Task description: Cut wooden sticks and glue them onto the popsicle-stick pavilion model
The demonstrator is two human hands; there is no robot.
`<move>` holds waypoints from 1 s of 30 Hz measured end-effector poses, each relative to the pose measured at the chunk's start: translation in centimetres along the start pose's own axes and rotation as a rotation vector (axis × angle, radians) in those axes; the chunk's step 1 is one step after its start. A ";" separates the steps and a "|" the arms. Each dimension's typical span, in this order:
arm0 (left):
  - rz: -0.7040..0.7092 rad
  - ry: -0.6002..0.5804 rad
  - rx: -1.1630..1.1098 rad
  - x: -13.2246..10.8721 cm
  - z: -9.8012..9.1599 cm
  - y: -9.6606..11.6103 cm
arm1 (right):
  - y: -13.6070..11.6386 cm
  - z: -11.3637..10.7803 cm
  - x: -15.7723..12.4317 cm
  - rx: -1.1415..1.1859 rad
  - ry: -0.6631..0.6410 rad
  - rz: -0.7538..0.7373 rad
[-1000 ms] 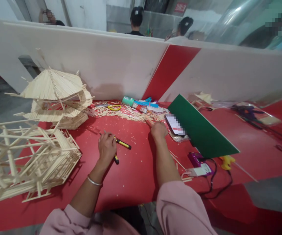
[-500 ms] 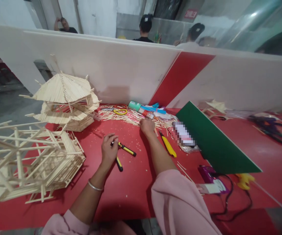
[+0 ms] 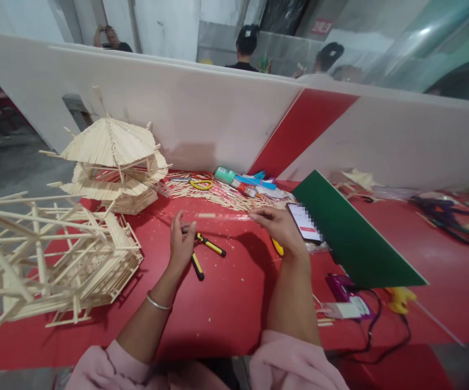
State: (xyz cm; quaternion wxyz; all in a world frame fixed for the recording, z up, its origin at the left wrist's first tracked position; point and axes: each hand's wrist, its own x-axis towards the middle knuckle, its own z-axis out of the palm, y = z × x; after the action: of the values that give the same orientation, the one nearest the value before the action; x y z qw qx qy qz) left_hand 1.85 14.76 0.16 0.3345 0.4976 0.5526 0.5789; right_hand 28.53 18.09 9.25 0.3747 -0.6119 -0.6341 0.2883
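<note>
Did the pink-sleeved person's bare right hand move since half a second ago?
Yes. The right hand has moved to the right, closer to the flat green rectangular board, which stays put.

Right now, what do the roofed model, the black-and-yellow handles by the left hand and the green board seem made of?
Roofed model: seemingly bare, matte wood, from its pale, narrow sticks side by side.
Black-and-yellow handles: probably plastic or rubber, smooth, from their crisp two-tone colouring.
Green board: flat, dull finish; perhaps plastic or coated foam, given its thin pale edge.
</note>
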 end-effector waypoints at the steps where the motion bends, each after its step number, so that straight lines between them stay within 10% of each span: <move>1: -0.016 -0.034 -0.030 0.0 -0.1 0.2 | -0.5 0.1 -0.6 0.065 -0.058 -0.007; 8: -0.196 -0.468 -0.255 -1.5 0.4 2.6 | -2.3 4.4 -0.4 0.678 0.212 0.117; 18: -0.364 -0.320 -0.445 -3.0 2.2 1.7 | -4.4 11.9 -3.2 0.720 0.133 0.180; 30: -0.368 -0.398 -0.515 -2.3 1.4 3.0 | -3.9 10.9 -5.5 0.772 -0.168 0.190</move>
State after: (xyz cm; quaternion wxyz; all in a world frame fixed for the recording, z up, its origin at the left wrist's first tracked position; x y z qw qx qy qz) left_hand 4.27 12.48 2.47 0.6481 0.3924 0.3929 0.5211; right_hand 17.15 13.35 5.77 0.4954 -0.4563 -0.4484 0.5876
